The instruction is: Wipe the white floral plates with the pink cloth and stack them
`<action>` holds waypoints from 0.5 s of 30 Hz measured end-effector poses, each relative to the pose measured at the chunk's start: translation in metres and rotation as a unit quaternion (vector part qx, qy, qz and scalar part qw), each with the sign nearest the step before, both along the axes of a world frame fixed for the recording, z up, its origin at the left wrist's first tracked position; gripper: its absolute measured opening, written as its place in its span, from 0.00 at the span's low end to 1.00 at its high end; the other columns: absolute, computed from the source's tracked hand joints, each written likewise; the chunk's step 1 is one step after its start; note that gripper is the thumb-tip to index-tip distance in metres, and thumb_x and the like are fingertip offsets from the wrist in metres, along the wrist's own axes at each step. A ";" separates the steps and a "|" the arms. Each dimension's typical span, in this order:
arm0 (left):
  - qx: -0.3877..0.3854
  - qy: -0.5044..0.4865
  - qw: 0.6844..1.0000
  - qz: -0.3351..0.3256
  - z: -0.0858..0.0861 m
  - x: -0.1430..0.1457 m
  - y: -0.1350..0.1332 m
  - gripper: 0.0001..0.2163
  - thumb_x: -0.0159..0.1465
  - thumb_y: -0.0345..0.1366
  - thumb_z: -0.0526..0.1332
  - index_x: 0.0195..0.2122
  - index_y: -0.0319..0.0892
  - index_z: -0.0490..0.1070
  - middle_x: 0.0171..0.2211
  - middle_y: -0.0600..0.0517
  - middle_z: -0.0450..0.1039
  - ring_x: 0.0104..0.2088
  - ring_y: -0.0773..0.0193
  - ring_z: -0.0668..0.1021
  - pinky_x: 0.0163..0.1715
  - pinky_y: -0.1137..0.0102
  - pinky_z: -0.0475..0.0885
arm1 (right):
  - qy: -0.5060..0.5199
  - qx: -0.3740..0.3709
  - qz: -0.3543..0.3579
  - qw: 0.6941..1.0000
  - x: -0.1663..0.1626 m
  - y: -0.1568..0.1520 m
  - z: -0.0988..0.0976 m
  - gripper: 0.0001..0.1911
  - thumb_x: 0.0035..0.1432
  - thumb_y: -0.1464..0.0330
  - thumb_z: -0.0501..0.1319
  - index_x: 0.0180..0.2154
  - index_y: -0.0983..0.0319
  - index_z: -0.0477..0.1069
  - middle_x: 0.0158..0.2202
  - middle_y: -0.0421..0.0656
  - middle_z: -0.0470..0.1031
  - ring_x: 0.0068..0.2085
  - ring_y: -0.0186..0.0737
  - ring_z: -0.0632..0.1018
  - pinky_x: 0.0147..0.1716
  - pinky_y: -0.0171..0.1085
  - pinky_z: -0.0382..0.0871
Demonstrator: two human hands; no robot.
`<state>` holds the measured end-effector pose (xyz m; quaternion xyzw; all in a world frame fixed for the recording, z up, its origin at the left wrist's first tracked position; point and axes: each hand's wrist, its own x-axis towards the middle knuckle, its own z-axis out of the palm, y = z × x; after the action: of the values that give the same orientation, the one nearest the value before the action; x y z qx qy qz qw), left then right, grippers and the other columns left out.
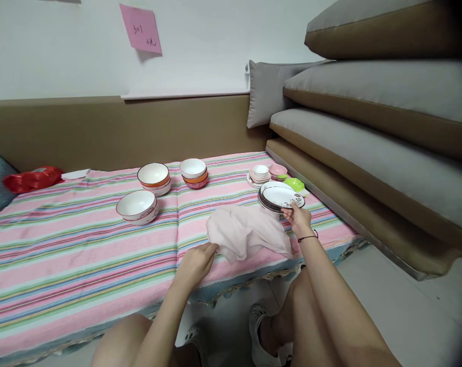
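My right hand [299,221] grips the near rim of a white oval plate [279,193] with a brown floral print. That plate sits at the top of a stack of dark-rimmed plates [264,203], slightly shifted to the right. At the left edge of a pale pink cloth [246,232], my left hand [198,260] has its fingers closed on the fabric. The cloth lies crumpled on the striped bedcover [101,255] between my two hands, its right end reaching close to my right wrist.
White bowls [137,205] stand at left, with two stacks of bowls [153,176] [193,171] behind. Small dishes [260,173], a pink bowl [277,169] and a green dish [294,184] sit behind the plates. Stacked cushions [368,122] rise at right; a red package [35,178] lies far left.
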<state>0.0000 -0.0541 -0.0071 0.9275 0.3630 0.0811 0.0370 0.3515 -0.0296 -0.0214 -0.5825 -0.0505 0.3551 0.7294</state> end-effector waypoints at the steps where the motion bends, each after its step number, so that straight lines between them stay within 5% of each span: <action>1: 0.001 -0.001 1.000 0.000 0.000 0.000 0.000 0.13 0.69 0.31 0.45 0.46 0.41 0.68 0.40 0.46 0.77 0.39 0.58 0.80 0.34 0.68 0.70 | 0.002 -0.003 0.003 1.000 0.000 -0.001 0.000 0.09 0.62 0.74 0.56 0.28 0.64 0.65 0.15 0.39 0.72 0.19 0.31 0.76 0.21 0.25 0.72; 15: 0.018 -0.007 0.999 0.025 -0.004 -0.002 0.000 0.18 0.69 0.31 0.45 0.58 0.41 0.61 0.41 0.45 0.78 0.38 0.58 0.80 0.32 0.69 0.70 | 0.030 -0.034 0.063 0.997 -0.001 -0.003 0.005 0.05 0.61 0.73 0.54 0.32 0.64 0.67 0.23 0.44 0.77 0.24 0.34 0.79 0.26 0.30 0.76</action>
<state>-0.0016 -0.0543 -0.0113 0.9180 0.3845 0.0954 0.0210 0.3504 -0.0330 -0.0161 -0.5915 -0.0530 0.4193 0.6867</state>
